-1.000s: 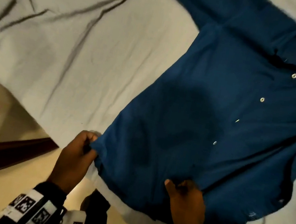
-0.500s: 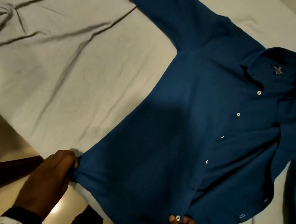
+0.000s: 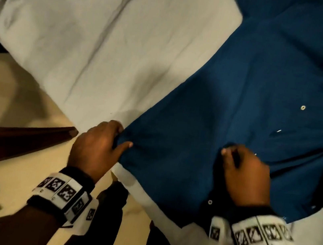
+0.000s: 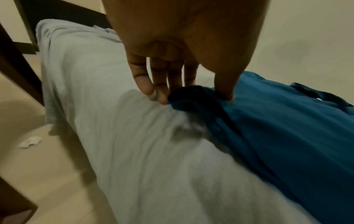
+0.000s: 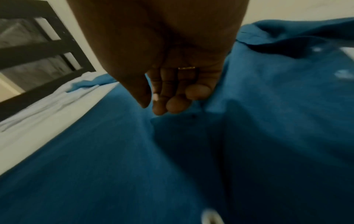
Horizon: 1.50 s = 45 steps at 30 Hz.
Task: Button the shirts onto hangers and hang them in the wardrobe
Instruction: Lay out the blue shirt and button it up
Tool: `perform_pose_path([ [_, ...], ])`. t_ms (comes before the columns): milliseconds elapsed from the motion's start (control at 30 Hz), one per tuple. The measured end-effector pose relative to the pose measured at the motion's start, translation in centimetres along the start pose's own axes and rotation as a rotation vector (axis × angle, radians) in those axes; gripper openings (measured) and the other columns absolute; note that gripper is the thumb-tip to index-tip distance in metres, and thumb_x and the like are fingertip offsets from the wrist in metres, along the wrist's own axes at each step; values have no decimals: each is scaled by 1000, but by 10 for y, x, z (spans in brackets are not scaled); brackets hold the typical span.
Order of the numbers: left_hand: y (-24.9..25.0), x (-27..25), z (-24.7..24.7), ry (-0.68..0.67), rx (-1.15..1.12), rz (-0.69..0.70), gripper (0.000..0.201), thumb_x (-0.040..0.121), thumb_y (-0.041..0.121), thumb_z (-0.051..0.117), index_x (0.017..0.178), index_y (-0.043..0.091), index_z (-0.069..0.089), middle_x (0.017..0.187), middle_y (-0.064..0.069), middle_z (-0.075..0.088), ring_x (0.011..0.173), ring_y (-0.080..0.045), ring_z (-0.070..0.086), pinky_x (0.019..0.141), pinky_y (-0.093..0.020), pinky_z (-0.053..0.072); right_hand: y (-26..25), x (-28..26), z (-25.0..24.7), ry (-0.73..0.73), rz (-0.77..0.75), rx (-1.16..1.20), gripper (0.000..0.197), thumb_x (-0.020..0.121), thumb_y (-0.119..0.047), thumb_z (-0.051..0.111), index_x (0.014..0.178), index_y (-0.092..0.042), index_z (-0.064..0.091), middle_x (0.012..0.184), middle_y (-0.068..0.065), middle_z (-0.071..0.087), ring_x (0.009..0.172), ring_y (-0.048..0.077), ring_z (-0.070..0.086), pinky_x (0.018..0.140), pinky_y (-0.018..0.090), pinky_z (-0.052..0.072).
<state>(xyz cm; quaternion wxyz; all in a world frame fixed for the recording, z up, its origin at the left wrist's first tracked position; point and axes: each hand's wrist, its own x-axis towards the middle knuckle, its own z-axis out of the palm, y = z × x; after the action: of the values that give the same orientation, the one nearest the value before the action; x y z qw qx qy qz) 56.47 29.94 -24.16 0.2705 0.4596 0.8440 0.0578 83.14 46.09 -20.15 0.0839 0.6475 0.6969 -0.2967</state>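
The shirt [image 3: 230, 122], dark blue, lies spread front-up on the pale sheet [image 3: 85, 36] and fills the right half of the head view, its collar end running off the upper right and its hem at the lower middle, at the bed's near edge. A row of small pale buttons [image 3: 303, 107] runs diagonally down its front at the right. One sleeve reaches away toward the top of the frame.

The left hand [image 3: 97, 146] pinches the hem's left corner, the thumb on top of the cloth and the fingers curled against its edge; the left wrist view shows the thumb [image 4: 224, 84] pressing down on the bunched blue corner, with the fingertips [image 4: 145, 86] meeting the sheet just beside it.

The right hand [image 3: 247, 176] sits on the shirt's front edge near the lower middle of the head view. In the right wrist view its fingers [image 5: 178, 104] are curled with the thumb close to them, above a fold of the cloth; whether they actually grip the fabric I cannot tell. A ring [image 5: 186, 68] shows on one finger.

Both wrists wear white bands [image 3: 64, 194] printed with black square markers.

Left of the bed, in the lower left of the head view, are a beige floor [image 3: 14, 86] and a dark wooden board [image 3: 5, 140].
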Motion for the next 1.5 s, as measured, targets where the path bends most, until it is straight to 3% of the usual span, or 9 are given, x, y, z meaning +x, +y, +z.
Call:
perform_pose_path([
  [233, -25, -11, 3, 40, -328, -162, 5, 98, 21, 63, 96, 26, 62, 78, 10, 67, 74, -17, 66, 69, -39, 56, -86, 113, 3, 19, -466, -105, 31, 94, -18, 62, 125, -24, 62, 119, 7, 57, 105, 28, 59, 88, 41, 50],
  [433, -30, -13, 7, 88, -298, -208, 19, 101, 15, 55, 95, 33, 49, 77, 15, 57, 70, -2, 53, 63, -30, 40, -104, 126, 17, -162, -420, -220, 62, 93, -24, 67, 148, -31, 38, 133, 5, 42, 111, 32, 56, 90, 45, 53],
  [633, -27, -11, 0, 23, -243, -200, 6, 104, 24, 49, 98, 23, 51, 71, 9, 56, 63, -11, 53, 54, -29, 36, -60, 65, 35, 27, -389, 85, 63, 92, -20, 65, 151, -20, 41, 143, 6, 49, 129, 26, 50, 108, 42, 42],
  [800, -15, -2, -19, -143, -200, -130, 21, 100, 50, 47, 98, 29, 50, 74, 10, 62, 69, -11, 58, 61, -37, 46, 16, -43, 72, 467, 105, 354, 33, 90, -14, 70, 121, -8, 62, 118, 12, 62, 112, 29, 58, 100, 24, 37],
  [1000, -29, 14, -26, -317, -78, -115, 18, 96, 53, 52, 90, 37, 54, 80, 10, 66, 75, -18, 64, 72, -40, 50, 36, -113, 121, 173, 482, 501, 51, 89, -38, 72, 133, -23, 50, 118, -3, 59, 109, 17, 57, 97, 33, 47],
  [1167, -241, 70, 63, -207, -169, -14, 86, 52, 69, 89, 127, 46, 54, 126, -28, 61, 91, -34, 72, 93, -47, 56, 74, -118, 90, 460, 591, 541, 7, 92, -28, 69, 96, -26, 63, 82, -11, 58, 80, 17, 61, 72, 28, 43],
  [1267, -116, 48, 53, -188, -236, 235, 57, 68, 81, 65, 104, 37, 61, 103, -6, 71, 86, -14, 70, 72, -25, 58, 136, -132, 69, 673, 753, 521, 9, 90, -20, 69, 98, -21, 65, 101, 3, 60, 96, 27, 61, 86, 36, 48],
  [1400, 119, -10, 34, -246, -130, 596, 7, 87, 40, 65, 93, 37, 63, 88, 6, 69, 74, -11, 66, 71, -22, 50, 232, -150, 36, 700, 1008, 369, 58, 87, -37, 73, 137, -19, 50, 145, 16, 43, 130, 41, 44, 105, 55, 40],
  [1500, 189, -52, 81, -435, -123, 777, 20, 88, 56, 50, 100, 42, 55, 81, 16, 69, 76, -2, 61, 60, -13, 45, 291, -147, 12, 588, 1065, 416, 93, 82, -43, 78, 154, -35, 21, 161, 12, 17, 135, 48, 37, 105, 61, 36],
])
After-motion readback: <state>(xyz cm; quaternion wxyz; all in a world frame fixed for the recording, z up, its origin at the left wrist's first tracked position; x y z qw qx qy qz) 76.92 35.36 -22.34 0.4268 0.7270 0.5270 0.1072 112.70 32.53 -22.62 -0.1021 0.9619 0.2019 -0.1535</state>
